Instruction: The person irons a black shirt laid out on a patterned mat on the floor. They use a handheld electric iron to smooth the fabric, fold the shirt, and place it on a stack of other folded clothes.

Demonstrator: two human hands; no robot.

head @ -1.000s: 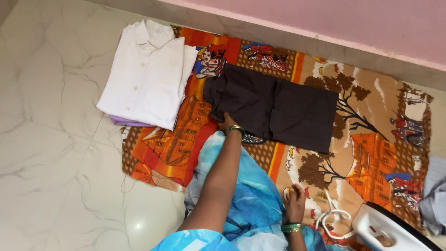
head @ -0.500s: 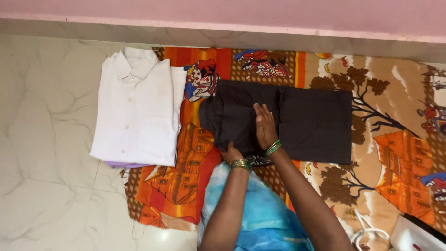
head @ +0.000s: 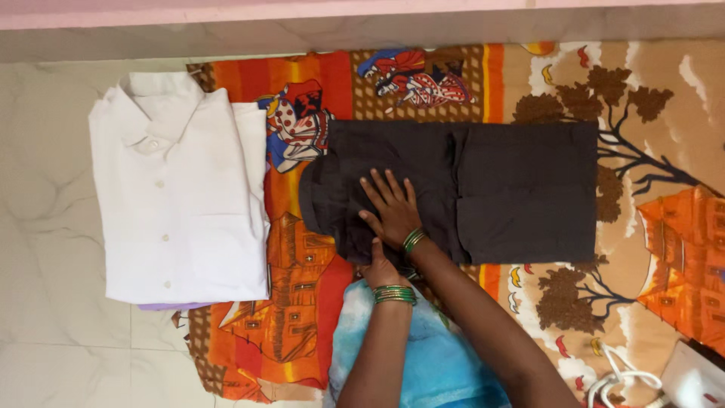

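Head view: the right hand (head: 390, 209) is now lying flat with fingers spread wide on the left half of the folded dark brown garment (head: 483, 189), having shifted leftward and splayed out since half a second ago. The left hand (head: 382, 268) is still gripping the garment's near edge, fingers tucked under and hidden. The garment is resting on the patterned orange cloth (head: 302, 249), just beside the folded white shirt (head: 177, 189).

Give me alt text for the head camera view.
A person's right hand presses flat on a folded dark garment on a printed orange cloth, the left hand at the garment's near edge. A folded white shirt lies left.
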